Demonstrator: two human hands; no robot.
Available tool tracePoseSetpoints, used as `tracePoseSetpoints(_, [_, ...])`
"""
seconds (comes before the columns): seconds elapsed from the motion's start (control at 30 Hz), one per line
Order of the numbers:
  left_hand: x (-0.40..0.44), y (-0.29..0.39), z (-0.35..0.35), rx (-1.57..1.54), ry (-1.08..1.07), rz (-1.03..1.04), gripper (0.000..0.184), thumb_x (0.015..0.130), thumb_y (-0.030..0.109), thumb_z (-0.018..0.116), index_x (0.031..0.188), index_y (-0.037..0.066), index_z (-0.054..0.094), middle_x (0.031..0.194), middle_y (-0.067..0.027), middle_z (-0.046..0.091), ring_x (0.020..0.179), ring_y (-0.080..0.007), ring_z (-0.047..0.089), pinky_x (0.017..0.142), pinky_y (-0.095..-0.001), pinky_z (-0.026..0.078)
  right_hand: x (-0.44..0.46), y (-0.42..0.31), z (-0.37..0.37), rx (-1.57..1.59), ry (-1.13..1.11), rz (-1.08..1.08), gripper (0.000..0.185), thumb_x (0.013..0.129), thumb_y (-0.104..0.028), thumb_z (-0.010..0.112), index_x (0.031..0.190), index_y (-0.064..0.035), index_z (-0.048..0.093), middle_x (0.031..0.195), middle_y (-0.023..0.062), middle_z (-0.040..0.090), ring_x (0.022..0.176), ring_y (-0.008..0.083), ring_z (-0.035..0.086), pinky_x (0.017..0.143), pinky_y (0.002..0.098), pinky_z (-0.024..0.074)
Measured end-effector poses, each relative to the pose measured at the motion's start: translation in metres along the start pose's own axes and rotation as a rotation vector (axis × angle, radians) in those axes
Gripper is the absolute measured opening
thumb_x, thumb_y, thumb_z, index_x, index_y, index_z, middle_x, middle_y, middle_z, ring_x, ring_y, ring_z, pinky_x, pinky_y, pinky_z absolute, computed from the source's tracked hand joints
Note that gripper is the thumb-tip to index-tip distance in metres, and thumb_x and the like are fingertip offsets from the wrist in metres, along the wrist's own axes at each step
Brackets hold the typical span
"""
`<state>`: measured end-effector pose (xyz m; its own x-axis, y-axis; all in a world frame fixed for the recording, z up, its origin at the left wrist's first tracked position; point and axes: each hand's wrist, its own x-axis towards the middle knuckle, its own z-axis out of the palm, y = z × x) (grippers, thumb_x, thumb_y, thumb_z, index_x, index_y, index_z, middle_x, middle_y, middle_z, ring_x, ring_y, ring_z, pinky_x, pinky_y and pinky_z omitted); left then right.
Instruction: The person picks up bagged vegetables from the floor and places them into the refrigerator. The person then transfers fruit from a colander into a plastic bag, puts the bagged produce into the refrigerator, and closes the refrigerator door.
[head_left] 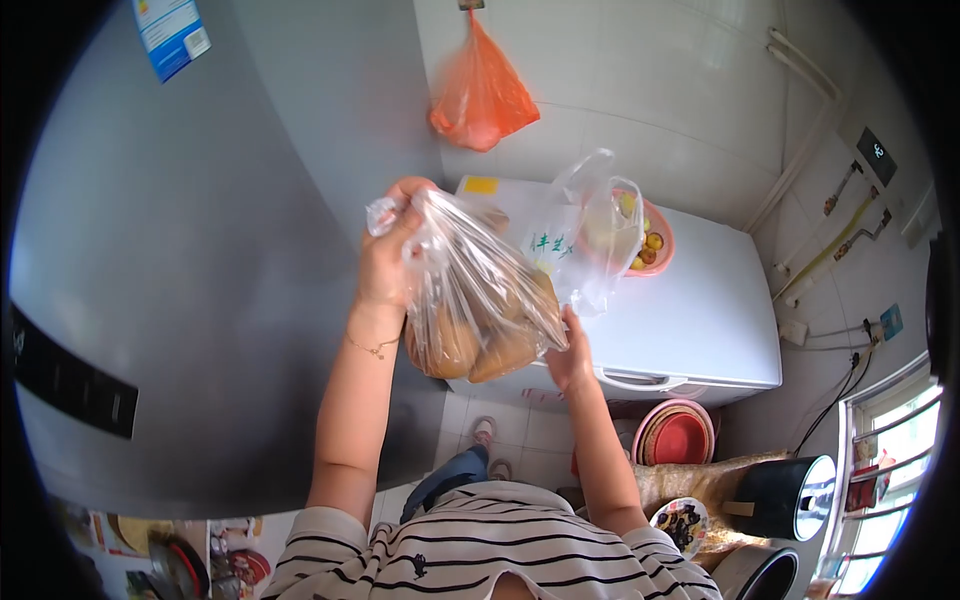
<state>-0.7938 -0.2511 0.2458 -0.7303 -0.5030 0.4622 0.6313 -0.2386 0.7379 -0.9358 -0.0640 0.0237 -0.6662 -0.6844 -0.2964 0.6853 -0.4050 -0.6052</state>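
A clear plastic bag (480,290) hangs in front of me, bulging with several brown, rounded pieces whose kind I cannot make out. My left hand (392,250) is closed around the bag's gathered neck, with a bit of plastic sticking out beside the fingers. At the bag's lower right side, my right hand (572,355) grips its edge, thumb upward and the other fingers partly hidden. Behind the bag, a white chest freezer (690,310) carries another clear bag with green lettering (560,245) and a pink basket of round yellow-brown fruit (657,262).
A large grey fridge (230,250) stands close on the left. An orange bag (487,95) hangs on the tiled wall. Nested basins (682,440), a dark pot (785,500) and a plate of food (680,525) are at the lower right, near a barred window (890,450).
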Motion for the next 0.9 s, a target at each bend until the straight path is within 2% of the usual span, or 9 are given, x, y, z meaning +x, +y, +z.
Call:
tracePoseSetpoints(0.07, [-0.027,0.008,0.009,0.062,-0.040,-0.004,0.025,0.087,0.016,0.065,0.107,0.003,0.056,0.088,-0.0010,0.058,0.079,-0.0088,0.055,0.071,-0.0225,0.045,-0.056,0.000,0.054,0.121,-0.336,0.269,0.063,0.092,-0.059,0.043,0.131,-0.0107,0.047,0.129,0.0091,0.053,0.117,0.0304,0.051,0.094,0.0504,0.0428])
tracePoseSetpoints(0.1, [-0.041,0.008,0.008,0.075,-0.038,-0.013,0.026,0.087,0.015,0.065,0.107,0.002,0.056,0.089,-0.0010,0.057,0.080,-0.0087,0.055,0.072,-0.0229,0.045,-0.074,0.003,0.065,0.114,-0.341,0.283,0.063,0.092,-0.059,0.043,0.131,-0.0107,0.047,0.129,0.0091,0.053,0.117,0.0304,0.051,0.094,0.0504,0.0428])
tracePoseSetpoints(0.17, [-0.071,0.010,0.007,0.152,-0.043,-0.011,0.023,0.087,0.012,0.064,0.106,0.002,0.056,0.092,-0.0010,0.057,0.083,-0.0085,0.053,0.075,-0.0228,0.044,-0.100,0.012,0.078,0.286,-0.623,0.497,0.075,0.088,-0.068,0.038,0.140,-0.0127,0.040,0.138,0.0096,0.047,0.123,0.0309,0.048,0.097,0.0530,0.0415])
tracePoseSetpoints(0.27, [-0.125,0.025,0.010,0.462,-0.043,0.012,0.009,0.086,0.003,0.061,0.093,-0.002,0.059,0.090,-0.0040,0.057,0.083,-0.0111,0.053,0.076,-0.0225,0.042,-0.119,0.030,0.070,0.422,-0.498,0.641,0.078,0.085,-0.071,0.039,0.138,-0.0130,0.041,0.138,0.0101,0.047,0.123,0.0311,0.048,0.096,0.0543,0.0429])
tracePoseSetpoints(0.33, [-0.160,0.041,0.020,0.598,-0.122,0.079,0.007,0.085,-0.001,0.061,0.091,-0.003,0.059,0.090,-0.0058,0.057,0.082,-0.0124,0.053,0.076,-0.0230,0.043,-0.131,0.047,0.057,0.446,-0.495,0.682,0.076,0.086,-0.071,0.039,0.132,-0.0113,0.048,0.127,0.0106,0.056,0.117,0.0296,0.054,0.094,0.0481,0.0477])
tracePoseSetpoints(0.47, [-0.226,0.079,0.029,0.836,-0.267,0.151,0.014,0.078,-0.004,0.065,0.091,0.000,0.061,0.083,-0.0088,0.062,0.073,-0.0176,0.060,0.065,-0.0267,0.047,-0.169,0.077,0.034,0.492,-0.486,0.747,0.075,0.086,-0.067,0.042,0.132,-0.0086,0.048,0.126,0.0131,0.057,0.115,0.0307,0.055,0.095,0.0484,0.0462])
tracePoseSetpoints(0.6, [-0.291,0.117,0.043,0.822,-0.322,0.159,0.022,0.074,-0.004,0.065,0.096,0.000,0.062,0.085,-0.0104,0.063,0.067,-0.0189,0.061,0.059,-0.0271,0.049,-0.213,0.109,0.037,0.546,-0.571,0.670,0.084,0.079,-0.063,0.055,0.138,-0.0063,0.041,0.135,0.0171,0.048,0.120,0.0341,0.051,0.100,0.0509,0.0422])
tracePoseSetpoints(0.7, [-0.341,0.150,0.045,0.838,-0.286,0.170,0.025,0.073,-0.005,0.064,0.098,-0.001,0.062,0.085,-0.0107,0.063,0.067,-0.0189,0.061,0.058,-0.0271,0.049,-0.250,0.129,0.049,0.400,-0.657,0.639,0.085,0.072,-0.054,0.069,0.137,-0.0064,0.042,0.135,0.0167,0.049,0.120,0.0345,0.051,0.101,0.0510,0.0413])
tracePoseSetpoints(0.9, [-0.442,0.226,0.051,0.926,-0.063,0.206,0.019,0.072,-0.007,0.063,0.091,-0.001,0.065,0.083,-0.0116,0.063,0.065,-0.0179,0.060,0.056,-0.0254,0.047,-0.323,0.204,0.061,0.290,-0.659,0.698,0.078,0.072,-0.051,0.069,0.133,-0.0072,0.048,0.128,0.0153,0.054,0.117,0.0336,0.053,0.099,0.0502,0.0428])
